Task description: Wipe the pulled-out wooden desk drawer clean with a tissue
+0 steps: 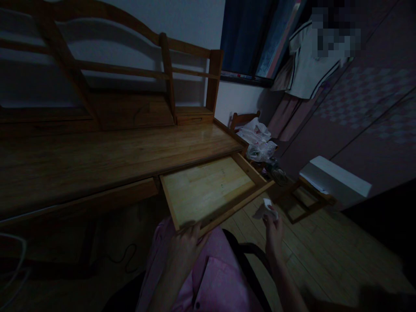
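Note:
A wooden desk [97, 151] fills the left of the view, and its drawer [208, 190] stands pulled out and looks bare inside. My left hand [186, 240] grips the drawer's front edge at its left corner, fingers curled over the rim. My right hand [273, 225] hovers to the right of the drawer above the floor, pinching a small white crumpled thing [268, 207] that looks like tissue or paper. My lap in pink cloth [208, 273] is below the drawer.
A shelf frame [169, 69] rises at the back of the desk. Plastic bags [258, 141] sit on a chair beyond the desk's right end. A white box [334, 180] rests on a low wooden stool. Clothes hang at the upper right. A cable lies under the desk.

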A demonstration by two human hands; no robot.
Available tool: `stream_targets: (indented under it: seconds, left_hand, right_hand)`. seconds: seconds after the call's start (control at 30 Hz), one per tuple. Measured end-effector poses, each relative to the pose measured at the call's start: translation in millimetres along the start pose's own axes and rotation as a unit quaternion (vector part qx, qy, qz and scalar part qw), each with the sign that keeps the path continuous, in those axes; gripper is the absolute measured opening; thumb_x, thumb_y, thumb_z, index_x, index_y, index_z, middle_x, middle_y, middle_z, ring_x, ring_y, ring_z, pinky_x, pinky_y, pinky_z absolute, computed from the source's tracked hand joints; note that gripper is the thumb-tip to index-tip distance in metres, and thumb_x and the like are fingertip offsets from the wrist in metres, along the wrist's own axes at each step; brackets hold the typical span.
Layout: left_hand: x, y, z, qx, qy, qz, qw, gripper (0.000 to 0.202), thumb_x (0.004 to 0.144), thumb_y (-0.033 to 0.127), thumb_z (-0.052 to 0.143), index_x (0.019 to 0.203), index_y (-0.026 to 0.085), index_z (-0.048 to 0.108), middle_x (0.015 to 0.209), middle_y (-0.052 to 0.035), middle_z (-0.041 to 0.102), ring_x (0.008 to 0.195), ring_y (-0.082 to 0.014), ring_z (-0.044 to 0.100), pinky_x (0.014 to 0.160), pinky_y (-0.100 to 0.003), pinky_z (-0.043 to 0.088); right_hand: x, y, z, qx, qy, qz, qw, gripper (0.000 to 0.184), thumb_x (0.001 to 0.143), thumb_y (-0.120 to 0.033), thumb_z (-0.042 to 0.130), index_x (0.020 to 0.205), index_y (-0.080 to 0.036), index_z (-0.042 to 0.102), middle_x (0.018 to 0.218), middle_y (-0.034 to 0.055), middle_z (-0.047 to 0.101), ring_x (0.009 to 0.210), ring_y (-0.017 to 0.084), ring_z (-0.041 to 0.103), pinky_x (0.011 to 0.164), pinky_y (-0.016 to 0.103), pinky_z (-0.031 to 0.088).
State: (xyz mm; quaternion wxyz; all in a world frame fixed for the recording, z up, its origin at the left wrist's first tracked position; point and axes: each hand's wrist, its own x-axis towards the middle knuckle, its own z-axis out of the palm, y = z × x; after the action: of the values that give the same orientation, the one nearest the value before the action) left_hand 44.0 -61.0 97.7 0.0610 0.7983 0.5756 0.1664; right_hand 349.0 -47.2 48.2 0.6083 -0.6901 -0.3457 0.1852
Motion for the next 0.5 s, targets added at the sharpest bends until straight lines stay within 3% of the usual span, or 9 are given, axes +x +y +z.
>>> stream_targets:
  seconds: [0.07,0.13,0.23,0.3,0.37,0.5]
  left_hand:
    - [0,1,0.1,0.007,0.004,0.002,1.000,0.031,0.096,0.040,0.053,0.114,0.017,0.066,0.096,-0.0103,0.076,0.083,-0.0236,0.073,0.074,-0.033,0.054]
    - [-1,1,0.3,0.013,0.010,0.002,1.000,0.031,0.095,0.039,0.054,0.113,0.017,0.066,0.096,-0.0101,0.076,0.081,-0.0236,0.073,0.072,-0.033,0.054]
    - [-1,2,1.1,0.014,0.022,0.000,1.000,0.030,0.095,0.040,0.054,0.111,0.018,0.067,0.095,-0.0096,0.076,0.081,-0.0237,0.073,0.070,-0.032,0.054]
    - [-1,2,1.7,0.006,0.030,0.002,1.000,0.031,0.095,0.041,0.054,0.110,0.018,0.067,0.097,-0.0099,0.076,0.083,-0.0233,0.073,0.070,-0.032,0.054]
    - [-1,2,2.2,-0.001,0.034,0.003,0.999,0.031,0.096,0.042,0.052,0.110,0.018,0.067,0.098,-0.0100,0.076,0.084,-0.0227,0.073,0.072,-0.031,0.055]
    - [-1,2,2.1,0.002,0.030,0.005,1.000,0.034,0.097,0.045,0.049,0.113,0.019,0.065,0.099,-0.0096,0.075,0.086,-0.0232,0.072,0.074,-0.034,0.055]
  right_hand:
    - [9,7,10,0.027,0.006,0.030,0.999,0.057,0.084,-0.048,0.055,0.134,-0.022,0.050,0.127,0.0077,0.060,0.114,0.025,0.057,0.095,0.043,0.047]
    - [10,2,23,0.029,-0.001,0.012,1.000,0.061,0.085,-0.047,0.055,0.139,-0.023,0.043,0.132,0.0080,0.057,0.117,0.025,0.055,0.100,0.045,0.044]
    - [-7,-27,41,0.027,-0.022,-0.087,0.996,0.058,0.090,-0.040,0.050,0.145,-0.023,0.037,0.143,0.0110,0.050,0.126,0.025,0.051,0.107,0.048,0.038]
    - [-24,-49,48,-0.001,-0.063,-0.168,0.984,0.054,0.092,-0.035,0.051,0.144,-0.023,0.041,0.146,0.0114,0.048,0.133,0.026,0.047,0.110,0.049,0.036]
    - [-38,-65,50,-0.044,-0.137,-0.260,0.955,0.051,0.091,-0.027,0.054,0.141,-0.024,0.046,0.145,0.0106,0.050,0.136,0.026,0.045,0.114,0.051,0.034]
    - [-48,-70,46,-0.116,-0.309,-0.411,0.850,0.055,0.088,-0.012,0.051,0.141,-0.026,0.048,0.144,0.0062,0.054,0.138,0.023,0.045,0.120,0.053,0.027]
